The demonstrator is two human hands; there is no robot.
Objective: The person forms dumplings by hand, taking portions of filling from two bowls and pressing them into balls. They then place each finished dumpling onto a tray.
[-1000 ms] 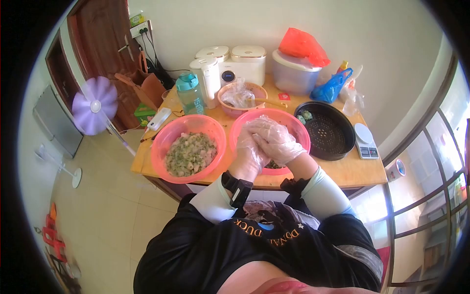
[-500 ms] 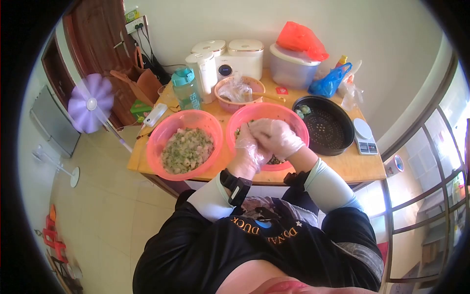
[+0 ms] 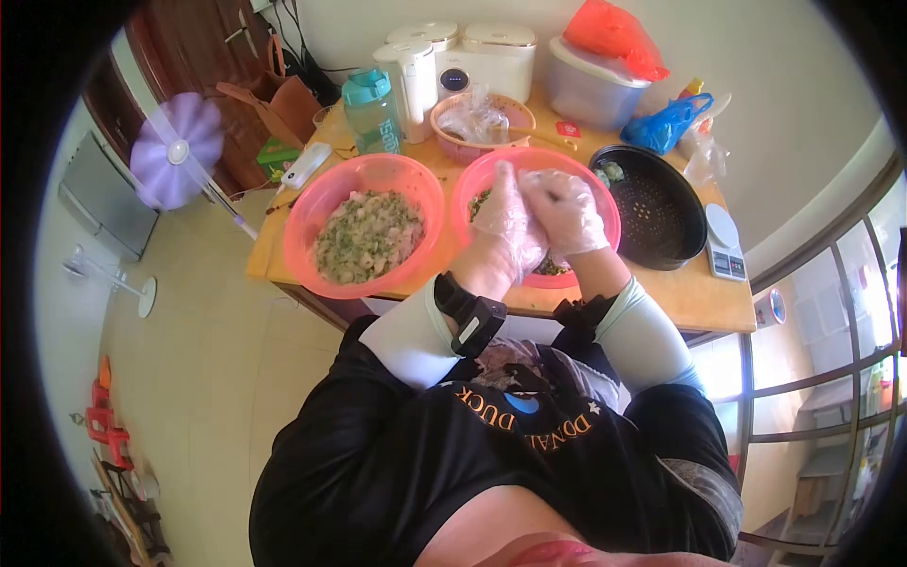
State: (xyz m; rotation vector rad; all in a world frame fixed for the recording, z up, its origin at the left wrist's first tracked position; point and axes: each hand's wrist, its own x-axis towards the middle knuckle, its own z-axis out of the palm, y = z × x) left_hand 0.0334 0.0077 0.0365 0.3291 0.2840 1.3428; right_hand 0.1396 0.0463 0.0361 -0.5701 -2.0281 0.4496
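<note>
My left hand and my right hand, both in clear plastic gloves, press together above the right pink bowl. The left is cupped with its thumb pointing up; the right has its fingers curled against it. Whatever lies between the palms is hidden. Dark green chopped filling shows in that bowl past my hands. To the left, another pink bowl holds a pale mixture flecked with green. On the right is a round black perforated pan, with small greenish-white lumps at its upper left edge.
A kitchen scale stands at the table's right edge. Behind are a patterned basin with plastic and a wooden-looking handle, a teal bottle, white appliances, a lidded tub and a blue bag. A purple fan spins at left.
The view has tilted downward, so the table sits higher in frame. My hands stay together over the right bowl, but the left has turned so its thumb points up and the right's fingers are more curled.
</note>
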